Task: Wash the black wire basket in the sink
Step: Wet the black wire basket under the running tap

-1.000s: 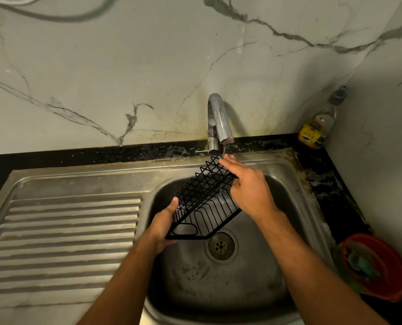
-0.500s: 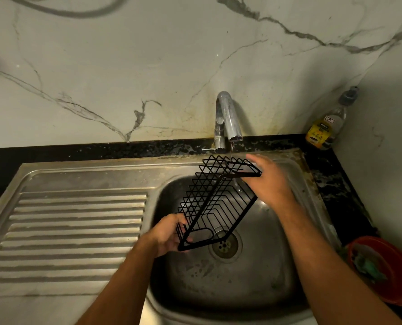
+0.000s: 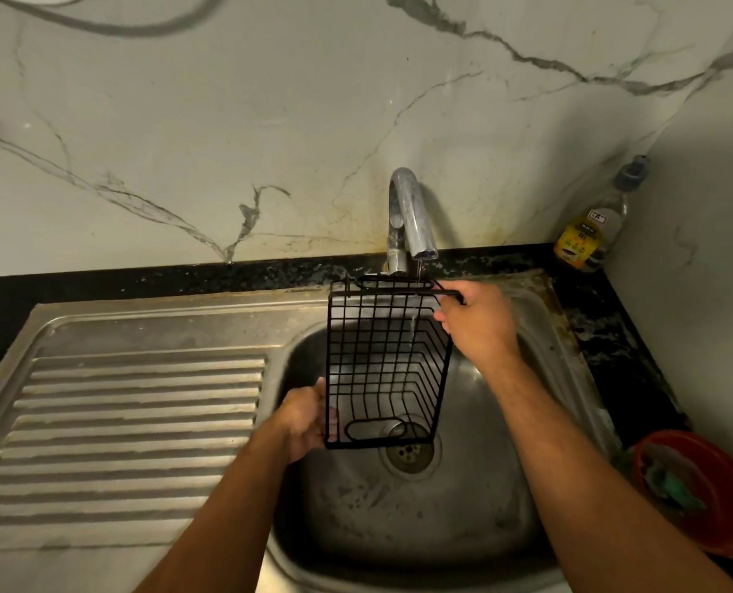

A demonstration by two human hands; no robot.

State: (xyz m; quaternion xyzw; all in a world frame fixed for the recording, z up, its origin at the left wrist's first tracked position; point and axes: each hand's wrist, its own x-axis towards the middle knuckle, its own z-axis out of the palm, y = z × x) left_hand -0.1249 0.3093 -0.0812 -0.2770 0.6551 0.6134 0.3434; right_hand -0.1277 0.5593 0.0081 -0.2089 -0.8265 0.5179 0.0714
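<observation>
- Head view shows us at the rinsing step: we hold the black wire basket (image 3: pixel 384 365) tilted over the stainless steel sink (image 3: pixel 476 498), its far end under the chrome tap (image 3: pixel 409 216).
- Our left hand (image 3: pixel 304 421) clamps its grip on the near corner; our right hand (image 3: pixel 476 323) clamps on the far rim.
- A thin stream falls through the wires.
- Next, we judge, calls for turning the basket so every side gets wet.

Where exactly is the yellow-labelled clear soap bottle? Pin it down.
In the head view, the yellow-labelled clear soap bottle stands at far right on the black stone counter, in the wall corner, right of the chrome tap.
</observation>
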